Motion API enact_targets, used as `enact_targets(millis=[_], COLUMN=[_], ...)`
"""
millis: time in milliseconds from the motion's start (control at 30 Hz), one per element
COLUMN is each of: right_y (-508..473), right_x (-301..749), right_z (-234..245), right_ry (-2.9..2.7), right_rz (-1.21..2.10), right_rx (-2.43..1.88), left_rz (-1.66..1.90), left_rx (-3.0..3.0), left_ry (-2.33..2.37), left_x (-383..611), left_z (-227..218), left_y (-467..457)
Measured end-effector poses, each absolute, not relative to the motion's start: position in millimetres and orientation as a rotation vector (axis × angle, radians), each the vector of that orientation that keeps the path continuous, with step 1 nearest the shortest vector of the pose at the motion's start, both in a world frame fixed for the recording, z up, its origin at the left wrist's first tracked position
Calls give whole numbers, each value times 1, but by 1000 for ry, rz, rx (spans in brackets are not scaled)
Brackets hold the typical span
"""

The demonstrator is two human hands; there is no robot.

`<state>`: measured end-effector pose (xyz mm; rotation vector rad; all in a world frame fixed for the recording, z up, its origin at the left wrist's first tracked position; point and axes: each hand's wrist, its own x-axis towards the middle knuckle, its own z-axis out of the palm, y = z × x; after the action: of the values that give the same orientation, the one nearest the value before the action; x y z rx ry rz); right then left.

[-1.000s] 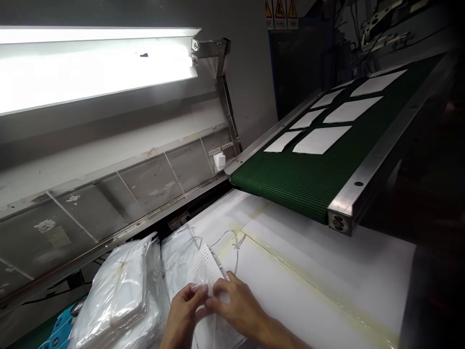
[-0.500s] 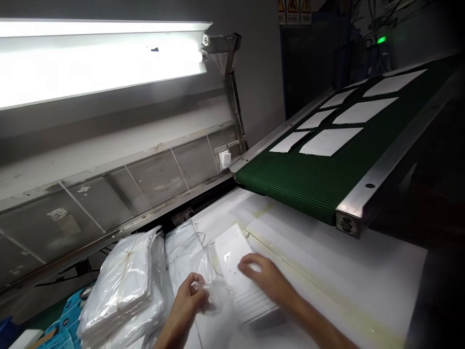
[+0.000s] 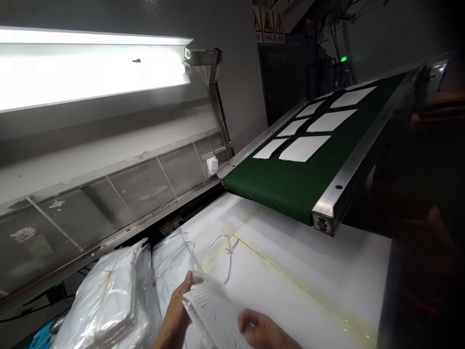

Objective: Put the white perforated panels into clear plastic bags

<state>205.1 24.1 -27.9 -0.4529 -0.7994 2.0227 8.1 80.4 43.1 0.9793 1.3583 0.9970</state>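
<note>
Lifted off the white table [image 3: 308,271] since a moment ago, the perforated white panel [image 3: 212,315] sits low in the frame's centre, gripped by left hand [image 3: 178,312] and right hand [image 3: 263,332], unbagged yet, more panels [image 3: 303,148] waiting on the green belt [image 3: 290,186].

The panel [image 3: 214,312] you hold is white, dotted with rows of small holes and fine slits. Your table [image 3: 290,271] is white with faint yellowish lines crossing it. The belt [image 3: 290,186] at the far right is dark green and ribbed, edged in silver metal, carrying white sheets [image 3: 304,148]. At your near left, the bags [image 3: 109,300] are clear over white. The far signs [image 3: 268,22] are yellow and red.
</note>
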Motion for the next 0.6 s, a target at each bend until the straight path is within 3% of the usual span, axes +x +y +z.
enact_targets(millis=[167, 400, 600], right_y=[17, 17, 31], right_x=[206, 188, 209], right_z=[-20, -4, -1], right_ry=[-775, -1004, -1395], right_rz=[1904, 1419, 1380], right_rx=[-719, -935, -935], left_rz=[1049, 1344, 1282], left_rx=[897, 1180, 1389], left_ry=[1304, 1495, 1389], left_x=[6, 24, 21], left_z=[37, 31, 12], left_y=[66, 42, 30])
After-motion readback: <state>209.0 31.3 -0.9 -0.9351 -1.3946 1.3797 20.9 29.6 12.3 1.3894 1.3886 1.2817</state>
